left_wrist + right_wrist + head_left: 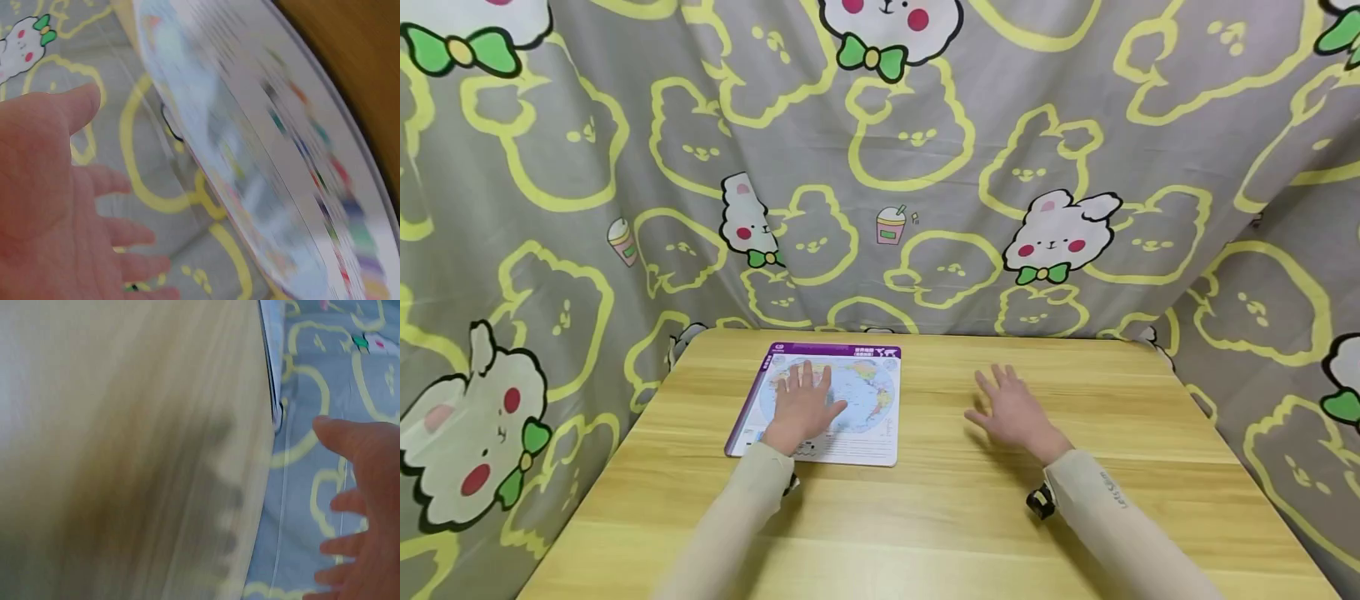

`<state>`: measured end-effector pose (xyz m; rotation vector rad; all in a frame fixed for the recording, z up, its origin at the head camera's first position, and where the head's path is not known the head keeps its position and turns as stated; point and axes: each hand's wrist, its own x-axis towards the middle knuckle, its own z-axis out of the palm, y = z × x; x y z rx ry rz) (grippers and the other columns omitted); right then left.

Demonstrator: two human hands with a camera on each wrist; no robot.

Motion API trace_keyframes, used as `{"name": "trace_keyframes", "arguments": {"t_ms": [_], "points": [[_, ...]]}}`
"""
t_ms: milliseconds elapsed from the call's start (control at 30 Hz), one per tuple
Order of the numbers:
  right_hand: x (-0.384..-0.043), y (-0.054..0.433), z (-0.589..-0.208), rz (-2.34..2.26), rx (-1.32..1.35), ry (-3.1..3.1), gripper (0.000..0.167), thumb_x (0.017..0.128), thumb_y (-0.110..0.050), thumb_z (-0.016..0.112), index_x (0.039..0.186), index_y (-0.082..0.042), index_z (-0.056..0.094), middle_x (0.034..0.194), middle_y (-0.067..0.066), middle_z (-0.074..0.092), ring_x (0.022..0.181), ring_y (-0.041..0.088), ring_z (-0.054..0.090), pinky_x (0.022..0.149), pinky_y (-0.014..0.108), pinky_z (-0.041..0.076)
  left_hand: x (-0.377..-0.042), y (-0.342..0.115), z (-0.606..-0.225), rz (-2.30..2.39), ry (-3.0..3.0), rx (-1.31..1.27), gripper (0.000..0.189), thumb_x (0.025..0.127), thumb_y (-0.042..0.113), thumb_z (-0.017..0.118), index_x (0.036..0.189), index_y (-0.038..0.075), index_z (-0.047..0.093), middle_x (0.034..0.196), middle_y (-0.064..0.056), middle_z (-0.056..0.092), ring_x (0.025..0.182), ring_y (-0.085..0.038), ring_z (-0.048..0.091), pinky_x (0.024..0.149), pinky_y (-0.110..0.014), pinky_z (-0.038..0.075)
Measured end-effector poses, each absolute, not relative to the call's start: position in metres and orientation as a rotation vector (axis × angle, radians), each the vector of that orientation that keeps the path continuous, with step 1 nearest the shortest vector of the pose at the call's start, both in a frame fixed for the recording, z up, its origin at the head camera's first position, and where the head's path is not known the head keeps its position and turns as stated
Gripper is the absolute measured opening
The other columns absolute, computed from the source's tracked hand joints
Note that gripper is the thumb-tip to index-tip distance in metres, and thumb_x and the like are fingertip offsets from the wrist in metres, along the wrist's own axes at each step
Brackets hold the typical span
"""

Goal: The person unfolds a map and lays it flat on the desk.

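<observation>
Grey curtain with yellow rabbit outlines and white bunnies in green bows, draped behind and to both sides of a pale wooden surface. Flat on that surface, towards its far left part: a world map board with a purple border, a round blue map in the middle and a white strip with small print along the near edge. Resting palm-down on the map: the left hand, fingers straight and spread, gripping nothing, covering the left-centre of the round map. Well apart to the right, on bare wood or just above it, hard to say which: the right hand, fingers also straight and slightly fanned, holding nothing. Long beige sleeves on both arms, a small dark device at each wrist.

From the left wrist view, blurred: the open left palm beside the map's coloured edge, curtain behind. From the right wrist view, equally smeared: the right hand with loose, open fingers next to the wood, finger shadows on the grain.
</observation>
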<state>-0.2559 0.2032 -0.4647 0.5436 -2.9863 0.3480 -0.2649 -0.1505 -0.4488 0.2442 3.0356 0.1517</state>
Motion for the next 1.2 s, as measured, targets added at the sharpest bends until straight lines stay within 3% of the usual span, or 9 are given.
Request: {"name": "trace_keyframes", "arguments": {"t_ms": [100, 200, 400, 733, 1200], "points": [[-0.252, 0.190, -0.468, 0.382, 0.714, -2.932, 0.071, 0.089, -0.040, 0.064, 0.142, 0.000, 0.039, 0.145, 0.031, 0.029, 0.133, 0.049, 0.025, 0.097, 0.059, 0.036, -0.262, -0.167, -0.453, 0.171, 3.035, 0.342, 0.072, 0.096, 0.049, 0.047, 0.150, 0.006, 0.025, 0.152, -0.029, 0.012, 0.139, -0.046, 0.008, 0.109, -0.060, 0.011], [-0.248, 0.176, -0.471, 0.412, 0.867, -2.891, 0.069, 0.088, -0.037, 0.066, 0.142, -0.001, 0.041, 0.145, 0.027, 0.032, 0.133, 0.045, 0.029, 0.095, 0.056, 0.040, -0.259, -0.183, -0.458, 0.170, 3.014, 0.437, 0.072, 0.096, 0.046, 0.048, 0.149, 0.004, 0.025, 0.152, -0.029, 0.013, 0.138, -0.046, 0.011, 0.109, -0.059, 0.014], [-0.243, 0.145, -0.474, 0.461, 1.098, -2.857, 0.066, 0.090, -0.036, 0.064, 0.140, 0.001, 0.042, 0.146, 0.024, 0.033, 0.134, 0.041, 0.030, 0.105, 0.052, 0.030, -0.255, -0.213, -0.465, 0.149, 2.976, 0.491, 0.072, 0.096, 0.045, 0.050, 0.147, -0.001, 0.029, 0.152, -0.028, 0.016, 0.138, -0.046, 0.015, 0.108, -0.060, 0.018], [-0.239, 0.097, -0.477, 0.398, 1.270, -2.925, 0.068, 0.094, -0.043, 0.056, 0.144, -0.001, 0.037, 0.149, 0.022, 0.031, 0.136, 0.034, 0.030, 0.105, 0.043, 0.034, -0.251, -0.251, -0.468, 0.214, 2.873, 0.581, 0.072, 0.095, 0.044, 0.052, 0.143, -0.005, 0.033, 0.148, -0.032, 0.023, 0.136, -0.049, 0.018, 0.108, -0.058, 0.019], [-0.242, 0.060, -0.486, 0.259, 1.494, -2.941, 0.061, 0.097, -0.045, 0.046, 0.146, -0.010, 0.037, 0.152, 0.018, 0.025, 0.139, 0.036, 0.020, 0.109, 0.043, 0.027, -0.239, -0.283, -0.478, 0.335, 2.812, 0.690, 0.079, 0.088, 0.051, 0.059, 0.144, 0.000, 0.037, 0.147, -0.034, 0.020, 0.136, -0.050, 0.015, 0.107, -0.058, 0.021]]}}
